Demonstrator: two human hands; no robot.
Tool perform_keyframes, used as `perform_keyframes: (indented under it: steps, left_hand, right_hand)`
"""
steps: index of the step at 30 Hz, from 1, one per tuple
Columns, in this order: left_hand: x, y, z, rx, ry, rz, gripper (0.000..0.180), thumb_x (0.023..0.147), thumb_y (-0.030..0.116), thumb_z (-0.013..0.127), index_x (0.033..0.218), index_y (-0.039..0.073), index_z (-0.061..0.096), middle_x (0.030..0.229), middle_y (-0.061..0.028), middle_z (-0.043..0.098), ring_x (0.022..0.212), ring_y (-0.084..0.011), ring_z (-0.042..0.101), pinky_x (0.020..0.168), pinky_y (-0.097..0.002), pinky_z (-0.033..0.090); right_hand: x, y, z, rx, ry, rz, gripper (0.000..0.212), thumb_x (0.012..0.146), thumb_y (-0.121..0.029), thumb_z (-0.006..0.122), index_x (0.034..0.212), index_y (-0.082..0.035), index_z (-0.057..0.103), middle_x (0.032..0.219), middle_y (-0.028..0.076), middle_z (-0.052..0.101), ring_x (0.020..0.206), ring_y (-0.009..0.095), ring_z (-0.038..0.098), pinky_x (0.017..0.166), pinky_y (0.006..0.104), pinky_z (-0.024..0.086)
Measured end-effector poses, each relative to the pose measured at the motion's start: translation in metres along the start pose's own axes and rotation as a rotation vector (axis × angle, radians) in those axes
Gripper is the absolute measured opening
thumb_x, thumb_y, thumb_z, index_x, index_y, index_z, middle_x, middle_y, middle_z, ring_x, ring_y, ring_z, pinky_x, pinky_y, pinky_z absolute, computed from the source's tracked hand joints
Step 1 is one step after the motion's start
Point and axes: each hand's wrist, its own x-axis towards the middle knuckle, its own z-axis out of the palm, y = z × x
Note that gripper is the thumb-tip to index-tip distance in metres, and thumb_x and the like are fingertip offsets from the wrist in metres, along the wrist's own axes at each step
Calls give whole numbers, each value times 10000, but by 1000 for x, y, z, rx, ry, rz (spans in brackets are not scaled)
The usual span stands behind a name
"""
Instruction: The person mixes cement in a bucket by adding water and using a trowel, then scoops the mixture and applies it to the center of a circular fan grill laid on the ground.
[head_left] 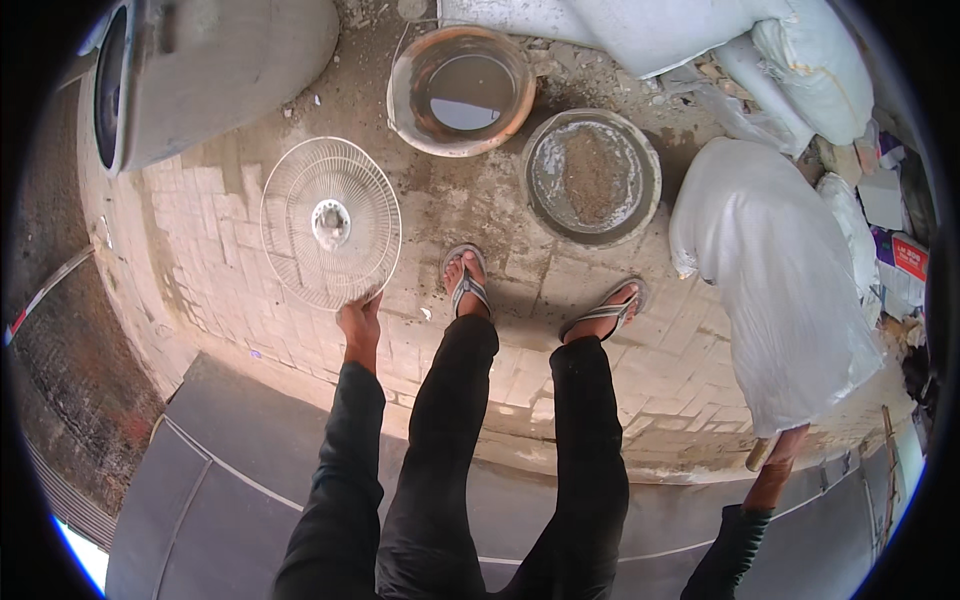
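Wire guard pinched at near rim by left hand, disc forward. Right hand seen well right of guard; fingers hidden, grip can't be told.

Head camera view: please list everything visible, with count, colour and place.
Fan guard: 1, whitish, left of centre
Bucket with liquid: 1, brownish, top centre
Tub with sandy material: 1, grey, right of bucket
Large container: 1, grey, upper left
Large sack: 1, white, right
Other sacks: several, white, upper right
Boxes and scraps: several, mixed, right edge
Stick: 1, brown, lower right
Paving: 1 area, tan, middle
Smooth surface: 1, dark grey, bottom
Feet: 2, in grey sandals, centre
Legs: 2, black trousers, bottom centre
Forearms: 2, dark sleeves, bottom
Left hand: 1, bare, gripping the fan guard
Right hand: 1, bare, at the large sack, partly hidden
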Motion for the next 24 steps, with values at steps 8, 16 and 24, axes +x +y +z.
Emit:
perform_keyframes:
  steps: [8, 16, 24]
  left_hand:
    - [-211, 75, 90, 241, -144, 45, 359, 955, -32, 473, 1215, 93, 259, 1097, -295, 592, 950, -383, 681, 843, -526, 601]
    - [-172, -55, 224, 394, -300, 53, 421, 892, -59, 531, 1266, 11, 351, 1116, -195, 599, 989, -283, 657, 752, -404, 621]
    - [-121, -115, 259, 450, -350, -341, 483, 869, 203, 717, 1243, 36, 460, 1070, -201, 595, 692, -368, 669, 588, -481, 609]
  right_hand:
    - [-39, -36, 3, 374, -305, 149, 329, 1017, -456, 505, 944, -146, 587, 607, 17, 532, 409, 110, 467, 336, 246, 368]
    - [-50, -48, -13, 326, -395, 128, 423, 1017, -479, 498, 892, -79, 552, 610, 29, 496, 414, 118, 448, 352, 265, 369]
    - [-63, -69, -21, 245, -398, 186, 428, 1015, -442, 531, 868, -40, 562, 597, 49, 496, 415, 123, 448, 365, 278, 375]
